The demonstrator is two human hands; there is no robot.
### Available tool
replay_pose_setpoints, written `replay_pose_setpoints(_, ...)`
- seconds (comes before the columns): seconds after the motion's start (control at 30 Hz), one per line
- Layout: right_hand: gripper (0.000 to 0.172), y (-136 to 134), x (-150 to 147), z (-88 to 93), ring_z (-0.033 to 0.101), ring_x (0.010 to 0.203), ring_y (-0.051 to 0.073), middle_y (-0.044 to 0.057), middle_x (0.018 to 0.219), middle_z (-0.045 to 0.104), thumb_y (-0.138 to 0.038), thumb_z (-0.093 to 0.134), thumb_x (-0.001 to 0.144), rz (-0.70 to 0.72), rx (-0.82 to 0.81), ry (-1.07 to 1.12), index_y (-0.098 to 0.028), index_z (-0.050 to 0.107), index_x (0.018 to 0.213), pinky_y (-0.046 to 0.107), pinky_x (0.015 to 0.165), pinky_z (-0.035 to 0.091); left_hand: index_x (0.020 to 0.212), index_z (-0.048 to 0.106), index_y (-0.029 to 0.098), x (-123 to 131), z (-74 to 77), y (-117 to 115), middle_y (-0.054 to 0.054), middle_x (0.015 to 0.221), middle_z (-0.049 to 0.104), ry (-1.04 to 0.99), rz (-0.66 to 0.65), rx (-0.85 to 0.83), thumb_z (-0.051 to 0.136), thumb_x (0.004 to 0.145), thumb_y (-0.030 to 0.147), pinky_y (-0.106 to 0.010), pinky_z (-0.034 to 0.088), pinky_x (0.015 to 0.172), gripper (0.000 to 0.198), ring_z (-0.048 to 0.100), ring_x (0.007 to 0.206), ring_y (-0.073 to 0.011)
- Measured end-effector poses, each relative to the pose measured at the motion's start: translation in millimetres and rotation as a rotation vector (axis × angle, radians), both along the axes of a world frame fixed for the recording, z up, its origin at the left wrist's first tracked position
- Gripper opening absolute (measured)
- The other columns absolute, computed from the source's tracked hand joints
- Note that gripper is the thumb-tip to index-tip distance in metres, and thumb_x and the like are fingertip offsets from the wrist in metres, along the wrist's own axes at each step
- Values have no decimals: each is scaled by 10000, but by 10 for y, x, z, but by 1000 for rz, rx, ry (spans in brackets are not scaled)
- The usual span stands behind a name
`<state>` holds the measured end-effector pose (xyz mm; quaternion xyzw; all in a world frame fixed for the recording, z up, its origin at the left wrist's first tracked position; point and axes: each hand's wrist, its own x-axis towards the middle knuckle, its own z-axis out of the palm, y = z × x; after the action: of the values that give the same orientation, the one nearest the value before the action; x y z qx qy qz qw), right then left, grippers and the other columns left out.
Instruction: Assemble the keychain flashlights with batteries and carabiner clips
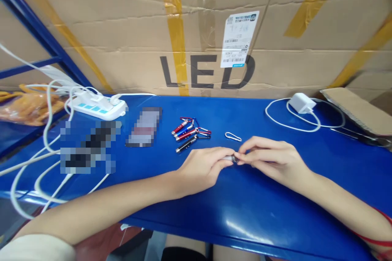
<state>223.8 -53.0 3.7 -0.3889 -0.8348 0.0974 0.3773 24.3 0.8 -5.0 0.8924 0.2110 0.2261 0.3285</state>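
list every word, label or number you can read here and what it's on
"LED": large dark letters on the cardboard box.
White label on that box: print and codes too small to read.
Pixelated items on the table: nothing readable.
Keychain lights, and the silver light held by left hand and right hand: no print legible.

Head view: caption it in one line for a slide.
Left hand and right hand pinch a small silver keychain light on the glossy blue table, beside coloured keychain lights.
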Motion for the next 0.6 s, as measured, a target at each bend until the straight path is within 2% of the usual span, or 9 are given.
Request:
replay_pose_setpoints(0.1, 199, 9, -75, 24, 630, 601, 120, 48, 734, 643, -201, 526, 868, 29, -19, 77, -220, 696, 766, 194, 512, 512, 1050, 602, 217, -23, 11, 0, -5, 1050, 693, 50, -18, 30, 405, 924, 187, -232, 463, 854, 236, 635, 957, -142)
replay_pose_setpoints(0.2, 191, 15, -126, 17, 625, 570, 117, 34, 690, 637, -206, 542, 854, 28, -34, 122, -234, 697, 746, 184, 483, 511, 1058, 593, 220, -44, 5, 7, -9, 1031, 699, 119, 13, 60, 419, 921, 201, -246, 477, 816, 223, 647, 938, -158)
replay_pose_setpoints(0.43, 157, 37, -164, -61, 608, 545, 118, 30, 672, 641, -213, 567, 835, -34, -73, 109, -220, 681, 727, 195, 446, 492, 1051, 573, 204, -60, 0, 17, -21, 1040, 692, 157, 27, 105, 412, 929, 205, -251, 478, 797, 201, 647, 941, -172)
replay_pose_setpoints(0.6, 149, 50, -163, -92, 632, 638, 142, 44, 717, 662, -264, 575, 840, -85, -62, 85, -205, 673, 744, 229, 553, 518, 1009, 551, 176, -46, -21, -2, -52, 1001, 673, 245, 54, 220, 349, 943, 185, -296, 483, 769, 213, 636, 906, -198)
